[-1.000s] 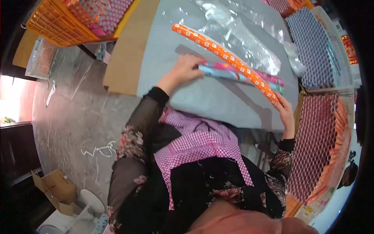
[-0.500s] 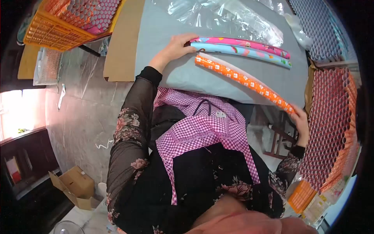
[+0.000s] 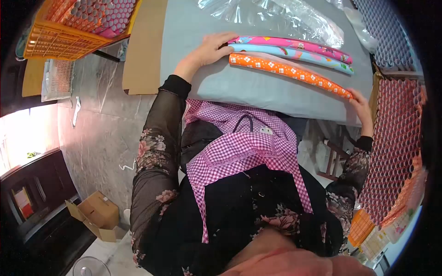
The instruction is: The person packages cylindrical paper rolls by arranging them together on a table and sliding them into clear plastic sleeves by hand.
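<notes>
Three rolls of patterned wrapping paper lie side by side on a grey-covered table. Farthest back is the pink roll, then the light-blue roll, and nearest me the orange roll with white squares. My left hand is closed around the left ends of the pink and light-blue rolls, thumb at the blue one. My right hand grips the right end of the orange roll, which lies beside the blue roll, its left end near my left thumb.
Clear plastic bags lie along the table's far side. Stacks of red-pink rolls and blue rolls stand at right. A yellow crate holding rolls is at upper left. An opened cardboard box sits at lower left.
My right hand has moved up and away from me, swinging the orange roll's right end toward the other two rolls. My left hand still holds the pink and blue ends.
</notes>
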{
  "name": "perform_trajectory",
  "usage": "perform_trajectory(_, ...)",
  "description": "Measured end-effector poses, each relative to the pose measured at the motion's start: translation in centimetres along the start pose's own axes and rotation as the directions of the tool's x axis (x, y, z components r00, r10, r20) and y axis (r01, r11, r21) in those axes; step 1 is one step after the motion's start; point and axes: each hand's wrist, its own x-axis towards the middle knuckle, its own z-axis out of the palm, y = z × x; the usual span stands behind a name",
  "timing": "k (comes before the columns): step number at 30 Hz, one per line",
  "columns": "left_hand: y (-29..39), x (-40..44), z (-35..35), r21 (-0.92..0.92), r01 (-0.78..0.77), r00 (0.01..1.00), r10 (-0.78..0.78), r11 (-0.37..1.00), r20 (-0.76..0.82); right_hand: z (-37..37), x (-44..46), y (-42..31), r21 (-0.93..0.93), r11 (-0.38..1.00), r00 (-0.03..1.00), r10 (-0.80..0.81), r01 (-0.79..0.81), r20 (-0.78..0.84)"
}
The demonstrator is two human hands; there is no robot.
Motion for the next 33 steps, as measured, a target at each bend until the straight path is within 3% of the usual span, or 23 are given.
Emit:
perform_trajectory(15, 3.3, -0.6, -1.0, 0.154, 0.035, 0.994, -0.051, 0.987, 0.099, -0.5, 6.2, 2.8, 0.058, 0.994, 0.995, -0.097, 0.095, 0.036)
perform_trajectory(22, 4.4, -0.6, -0.6, 0.19, 0.028, 0.995, -0.045, 0.981, 0.086, -0.8, 7.5, 2.2, 0.087, 0.995, 0.998, 0.033, -0.037, 0.054)
perform_trajectory(25, 4.1, -0.8, -0.4, 0.209, 0.035, 0.996, -0.051, 0.977, 0.07, -0.6, 8.0, 3.1, 0.144, 0.989, 0.999, 0.012, -0.018, 0.046)
perform_trajectory(28, 4.1, -0.9, -0.6, 0.224, 0.016, 0.998, -0.028, 0.974, 0.048, -0.7, 8.3, 3.4, -0.01, 1.0, 1.0, 0.012, -0.011, 0.011)
perform_trajectory(33, 3.8, -0.9, -0.6, 0.23, 0.005, 0.999, -0.017, 0.973, 0.049, -0.2, 8.1, 4.1, 0.009, 0.999, 0.998, -0.038, 0.039, -0.059)
